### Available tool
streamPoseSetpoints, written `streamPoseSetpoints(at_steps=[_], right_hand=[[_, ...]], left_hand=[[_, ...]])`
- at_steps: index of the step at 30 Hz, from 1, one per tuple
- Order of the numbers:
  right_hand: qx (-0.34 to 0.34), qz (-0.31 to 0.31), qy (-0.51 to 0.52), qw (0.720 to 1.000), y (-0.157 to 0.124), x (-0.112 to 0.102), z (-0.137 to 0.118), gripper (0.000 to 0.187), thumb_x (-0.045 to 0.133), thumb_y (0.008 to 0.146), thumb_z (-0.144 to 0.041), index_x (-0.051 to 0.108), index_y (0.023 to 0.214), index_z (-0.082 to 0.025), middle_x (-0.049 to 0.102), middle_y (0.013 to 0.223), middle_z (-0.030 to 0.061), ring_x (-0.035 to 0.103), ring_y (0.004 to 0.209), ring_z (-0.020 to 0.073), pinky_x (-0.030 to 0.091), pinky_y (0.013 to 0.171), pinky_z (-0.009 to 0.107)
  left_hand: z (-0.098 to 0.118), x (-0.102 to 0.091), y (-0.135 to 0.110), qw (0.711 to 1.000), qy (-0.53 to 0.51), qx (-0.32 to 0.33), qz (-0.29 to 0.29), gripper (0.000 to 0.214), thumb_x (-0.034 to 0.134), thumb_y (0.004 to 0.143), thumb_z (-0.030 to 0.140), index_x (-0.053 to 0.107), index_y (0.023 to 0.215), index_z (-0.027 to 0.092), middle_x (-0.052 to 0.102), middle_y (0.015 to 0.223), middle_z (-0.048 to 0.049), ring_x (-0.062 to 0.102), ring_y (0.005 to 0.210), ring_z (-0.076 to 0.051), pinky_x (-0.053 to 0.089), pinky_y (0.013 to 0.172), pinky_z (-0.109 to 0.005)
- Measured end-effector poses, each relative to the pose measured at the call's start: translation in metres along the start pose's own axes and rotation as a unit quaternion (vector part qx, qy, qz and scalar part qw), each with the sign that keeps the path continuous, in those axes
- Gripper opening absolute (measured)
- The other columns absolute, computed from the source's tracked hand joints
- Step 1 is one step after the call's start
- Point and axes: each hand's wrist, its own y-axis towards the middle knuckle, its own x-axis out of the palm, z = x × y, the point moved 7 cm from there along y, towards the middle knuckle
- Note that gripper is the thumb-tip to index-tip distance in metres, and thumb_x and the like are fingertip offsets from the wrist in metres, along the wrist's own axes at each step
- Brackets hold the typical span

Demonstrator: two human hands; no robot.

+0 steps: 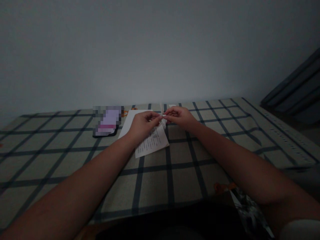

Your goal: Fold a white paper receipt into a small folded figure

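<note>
My left hand [145, 124] and my right hand [180, 116] meet over the middle of the table, fingertips almost touching. Thumb and forefinger of each are pinched together on a small white piece [163, 115], too small and dim to name. A thin pale strip [161, 107] sticks up just behind the fingertips. Crumpled white material [163, 124], perhaps paper or thin plastic, hangs just below them. Beneath my left hand lies a printed sheet [152, 145], its small text unreadable, partly covered by the hand. A plain white sheet [128, 123] shows behind my left wrist.
A smartphone [108, 121] with a lit, blurred screen lies left of the papers. The checked tablecloth [155, 186] reaches the grey wall [160, 50]. A small white scrap [172, 106] is behind my right hand. Dark striped fabric [297, 86] rises at far right.
</note>
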Motion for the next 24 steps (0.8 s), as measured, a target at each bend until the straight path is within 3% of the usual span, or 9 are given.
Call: streamPoseSetpoints(at_steps=[13, 24], right_hand=[[0.033, 0.013, 0.021, 0.999, 0.000, -0.001, 0.002, 0.035, 0.080, 0.066, -0.038, 0.065, 0.086, -0.014, 0.069, 0.075, 0.0028, 0.065, 0.069, 0.0123, 0.056, 0.069, 0.028], [0.039, 0.024, 0.005, 0.999, -0.001, -0.002, 0.002, 0.032, 0.080, 0.066, -0.036, 0.066, 0.081, -0.013, 0.068, 0.073, 0.0033, 0.065, 0.067, 0.0126, 0.056, 0.067, 0.029]], left_hand=[[0.018, -0.003, -0.004, 0.997, 0.062, 0.052, 0.016, 0.032, 0.068, 0.079, 0.048, 0.073, 0.089, 0.018, 0.074, 0.085, -0.0076, 0.066, 0.072, -0.017, 0.050, 0.066, -0.028], [0.020, 0.000, -0.006, 0.996, 0.069, 0.063, -0.005, 0.029, 0.065, 0.082, 0.045, 0.071, 0.086, 0.017, 0.073, 0.085, -0.0079, 0.065, 0.071, -0.017, 0.052, 0.067, -0.030]])
